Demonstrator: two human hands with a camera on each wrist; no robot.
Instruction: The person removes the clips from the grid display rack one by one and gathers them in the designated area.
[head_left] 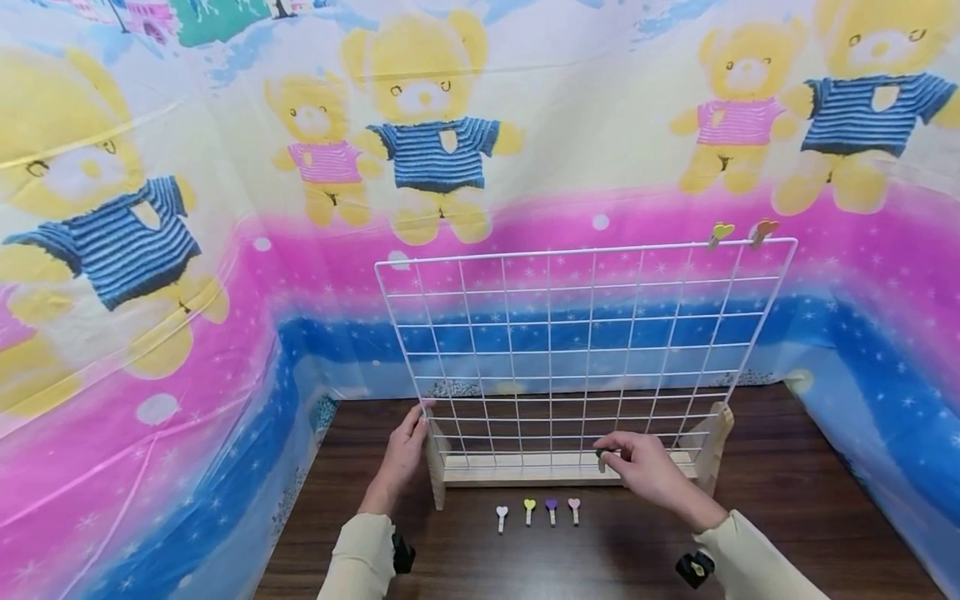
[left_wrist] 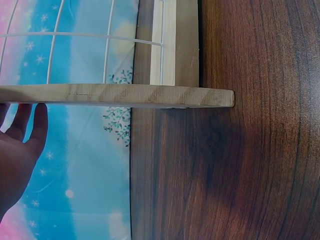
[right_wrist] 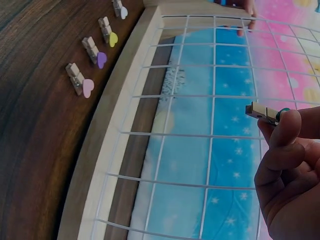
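My right hand (head_left: 645, 468) pinches a small wooden clothespin (right_wrist: 265, 113) with a dark green top between thumb and fingers, in front of the lower part of a white wire grid (head_left: 550, 350). Its bare wooden end points away from the fingers in the right wrist view. My left hand (head_left: 403, 450) is at the grid's left wooden support (left_wrist: 125, 94), straight fingertips against its outer side. On the table in front lie heart-topped clothespins: white (head_left: 502, 518), yellow (head_left: 529, 512), purple (head_left: 552, 512) and pink (head_left: 574, 511).
A yellow-heart clothespin (head_left: 722, 232) and a reddish-brown-heart one (head_left: 765, 231) sit on the grid's top wire at the right. The grid stands in a wooden base (head_left: 525, 477) on a dark wood table (head_left: 795, 500). Behind hangs a bear-printed cloth (head_left: 585, 150).
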